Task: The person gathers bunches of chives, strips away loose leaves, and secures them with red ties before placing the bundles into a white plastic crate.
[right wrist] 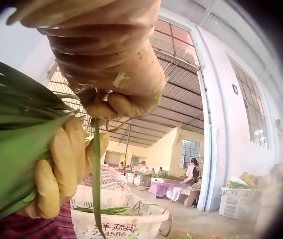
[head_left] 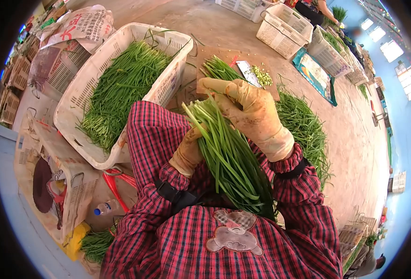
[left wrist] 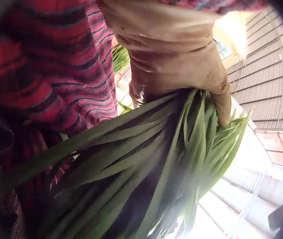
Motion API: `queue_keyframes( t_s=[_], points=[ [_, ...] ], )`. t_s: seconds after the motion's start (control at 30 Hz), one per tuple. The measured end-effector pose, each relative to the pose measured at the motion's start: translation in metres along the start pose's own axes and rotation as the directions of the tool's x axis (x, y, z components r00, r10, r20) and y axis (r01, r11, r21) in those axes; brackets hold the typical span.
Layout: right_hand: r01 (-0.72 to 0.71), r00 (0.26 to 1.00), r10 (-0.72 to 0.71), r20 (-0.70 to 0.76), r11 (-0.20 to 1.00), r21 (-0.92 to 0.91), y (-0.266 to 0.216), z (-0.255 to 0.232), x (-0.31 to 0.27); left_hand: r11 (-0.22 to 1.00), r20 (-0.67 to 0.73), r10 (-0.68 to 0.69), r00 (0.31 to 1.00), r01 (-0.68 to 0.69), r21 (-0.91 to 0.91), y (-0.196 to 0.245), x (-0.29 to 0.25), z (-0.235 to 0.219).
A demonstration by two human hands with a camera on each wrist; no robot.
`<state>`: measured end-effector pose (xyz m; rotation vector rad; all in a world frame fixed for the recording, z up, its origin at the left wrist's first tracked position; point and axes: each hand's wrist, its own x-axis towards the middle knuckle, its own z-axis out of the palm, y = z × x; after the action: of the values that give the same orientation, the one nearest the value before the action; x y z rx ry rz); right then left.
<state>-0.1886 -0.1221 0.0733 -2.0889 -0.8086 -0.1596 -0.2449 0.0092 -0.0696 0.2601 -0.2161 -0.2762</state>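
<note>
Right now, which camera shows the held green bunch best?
The head view, where most of the bunch shows. The left wrist view is closer but cut off; the right wrist view shows only a part.

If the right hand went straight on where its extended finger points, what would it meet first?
Probably the slotted white plastic crate; depth is unclear, so the right hand might pass above.
</note>
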Motion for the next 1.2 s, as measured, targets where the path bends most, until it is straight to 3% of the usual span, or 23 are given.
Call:
queue_keyframes(
  t_s=[0.03,0.07,0.13,0.17,0.2,0.23,0.33,0.37,0.47,0.53,0.6,0.67,0.73,0.8,0.93,1.0,1.07,1.1,1.13,1.2],
  points=[
    [0.086,0.996,-0.085,0.013,0.983,-0.165,-0.002,-0.004,0.001,1.000,-0.001,0.005,1.000,-0.005,-0.003,-0.001,-0.001,0.001],
    [0.091,0.996,-0.089,0.021,0.982,-0.164,-0.004,-0.007,0.001,1.000,-0.051,0.005,0.999,-0.005,0.001,-0.002,-0.003,0.003],
    [0.253,0.967,-0.223,0.120,0.825,-0.506,-0.006,-0.010,-0.003,1.000,-0.107,0.013,0.994,-0.013,0.004,-0.001,-0.006,0.003],
    [0.303,0.952,-0.296,0.074,0.885,-0.355,-0.001,-0.007,-0.003,0.979,-0.097,0.045,0.994,-0.025,0.200,0.000,-0.007,0.002],
    [0.303,0.952,-0.296,0.077,0.884,-0.354,0.000,-0.005,-0.005,0.921,-0.081,0.071,0.994,-0.034,0.388,0.002,-0.006,0.001],
    [0.282,0.959,-0.270,0.091,0.866,-0.412,0.000,-0.002,-0.008,0.983,-0.106,-0.013,0.994,0.032,0.180,0.002,-0.005,-0.005],
    [0.200,0.979,-0.191,0.066,0.879,-0.432,-0.004,0.000,-0.016,0.996,-0.135,-0.085,0.987,0.089,0.018,-0.004,-0.001,-0.009],
    [0.140,0.990,-0.138,0.032,0.909,-0.394,-0.005,0.001,-0.017,0.996,-0.137,-0.085,0.987,0.088,0.017,-0.003,0.000,-0.008],
    [0.150,0.982,-0.186,-0.036,0.882,-0.447,0.000,0.005,-0.020,0.994,-0.175,-0.106,0.979,0.107,-0.006,-0.001,0.002,0.000],
    [0.132,0.984,-0.171,-0.047,0.881,-0.454,0.005,0.008,-0.023,0.991,-0.120,-0.082,0.989,0.068,-0.112,-0.001,0.001,0.011],
    [0.115,0.986,-0.157,-0.055,0.882,-0.458,0.006,0.011,-0.023,0.996,-0.088,-0.067,0.994,0.061,-0.063,-0.005,0.000,0.004],
    [0.193,0.976,-0.217,-0.010,0.887,-0.420,0.007,0.013,-0.023,0.998,-0.057,-0.055,0.997,0.054,-0.014,-0.004,0.000,0.005],
    [0.202,0.974,-0.228,-0.018,0.896,-0.394,0.008,0.013,-0.022,0.990,-0.153,-0.074,0.986,0.091,0.112,-0.001,0.001,0.014],
    [0.210,0.976,-0.213,0.042,0.874,-0.439,0.004,0.009,-0.018,0.992,-0.149,-0.080,0.986,0.093,0.084,-0.003,0.000,0.007],
    [0.254,0.961,-0.275,0.023,0.849,-0.464,0.003,0.000,-0.007,0.999,-0.121,-0.028,0.992,0.032,0.029,-0.012,0.003,-0.002],
    [0.067,0.967,-0.122,-0.224,0.969,-0.239,0.005,-0.016,0.002,0.998,-0.120,-0.048,0.992,0.045,-0.032,-0.010,0.002,0.001],
    [-0.086,0.931,-0.026,-0.364,0.954,-0.289,0.020,-0.053,0.012,0.997,-0.053,-0.062,0.997,0.064,0.040,-0.001,0.001,0.011],
    [-0.126,0.946,-0.041,-0.321,0.868,-0.481,0.032,-0.072,0.011,0.998,-0.045,-0.060,0.997,0.058,-0.032,-0.001,0.000,0.013],
    [-0.137,0.943,-0.036,-0.331,0.865,-0.483,0.048,-0.069,0.002,0.997,-0.040,-0.072,0.997,0.071,-0.032,0.000,-0.001,0.015],
    [0.042,0.986,-0.145,-0.080,0.685,-0.727,0.077,-0.058,-0.019,0.999,-0.055,-0.045,0.997,0.044,-0.019,0.000,0.002,0.015]
  ],
)
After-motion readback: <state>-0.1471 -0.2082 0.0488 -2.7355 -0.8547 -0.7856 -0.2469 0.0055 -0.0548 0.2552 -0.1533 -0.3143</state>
